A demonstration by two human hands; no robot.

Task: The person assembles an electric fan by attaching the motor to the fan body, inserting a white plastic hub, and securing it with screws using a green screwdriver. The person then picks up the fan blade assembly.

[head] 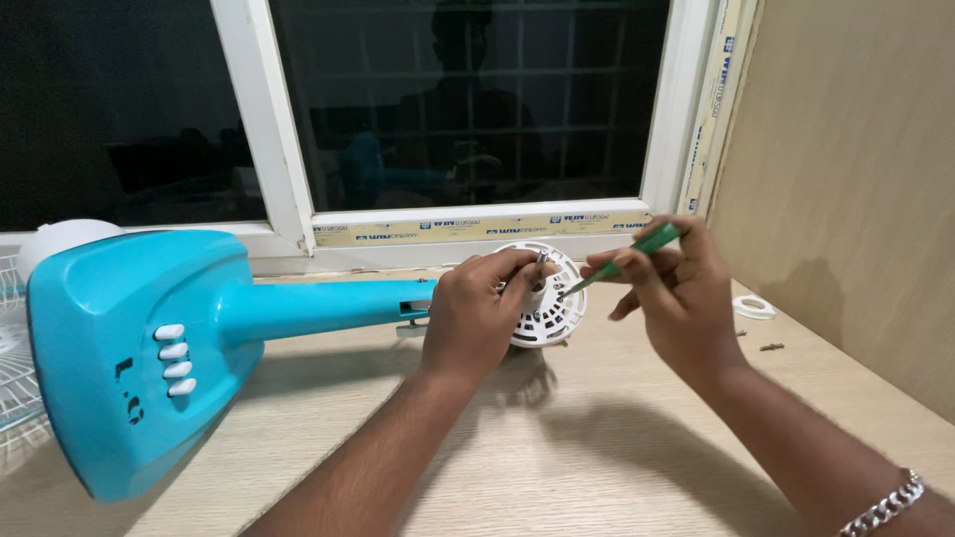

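Blue stand fan (149, 348) lies on its side on the wooden table (557, 457); base toward the left, blue neck running right to the white motor housing (545, 313) near the window sill; the housing sits just in front of the window frame (477, 227).

Left hand (476, 308) is wrapped over the near side of the motor housing, fingers closed on it and pinching at the top edge; right hand (668, 288) is clamped on a green screwdriver (625, 261), fingers pinched round the handle, tip pointing down-left into the housing's slotted face; whether the tip is seated in a screw head cannot be told, too small.

To do this well, as I judge it: keep the left hand pressing the housing down and still so it cannot roll on the neck; hold the screwdriver in line with the screw, not slanted, or the tip may slip and chew the head; push in while turning; keep left fingertips out of the tip's path.

Small white ring (753, 306) and a loose dark screw (772, 347) lie on the table to the right, apart from the hands; part of a white wire grille (15, 368) shows at far left; metal bracelet (885, 507) on the right wrist.
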